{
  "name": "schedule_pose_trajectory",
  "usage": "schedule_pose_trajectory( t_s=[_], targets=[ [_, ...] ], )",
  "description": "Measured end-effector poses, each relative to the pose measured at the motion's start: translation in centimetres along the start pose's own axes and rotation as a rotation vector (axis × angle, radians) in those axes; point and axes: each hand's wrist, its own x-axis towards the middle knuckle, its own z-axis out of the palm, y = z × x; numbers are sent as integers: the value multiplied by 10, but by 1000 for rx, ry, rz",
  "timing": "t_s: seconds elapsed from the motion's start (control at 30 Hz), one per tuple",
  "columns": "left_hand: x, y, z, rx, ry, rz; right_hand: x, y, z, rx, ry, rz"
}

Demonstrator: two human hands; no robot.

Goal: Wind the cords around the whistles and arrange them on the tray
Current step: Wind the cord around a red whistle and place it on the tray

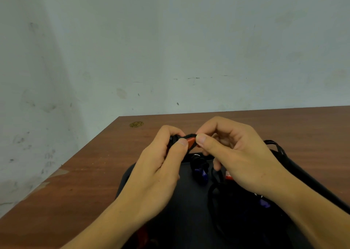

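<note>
Together, left hand [161, 165], right hand [236, 157] pinching orange whistle [191, 141], black cord [186, 136]

orange whistle [191, 142]: mostly hidden by hands | tray [128, 174]: cut off at bottom edge

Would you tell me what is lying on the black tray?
On the black tray: a cord-wound purple whistle, loose black cord, another purple whistle. The hands cover more.
</note>
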Motion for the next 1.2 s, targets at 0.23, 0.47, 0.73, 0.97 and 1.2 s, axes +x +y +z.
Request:
schedule_pose_trajectory(
  t_s=[0.23,0.47,0.73,0.97,1.2],
  targets=[
    [3,-4,-2,-49,-55,-29,1,1,-5,235,-136,162],
    [1,-6,-3,-130,-89,-21,-1,2,-5,512,-307,322],
    [-3,8,-2,56,-151,318,0,-1,-4,568,-215,267],
    [-1,-3,-1,-241,-182,138,-2,-6,0,593,-124,214],
    [-1,6,-2,-599,-204,-147,-2,-7,6,543,-42,169]
  ],
)
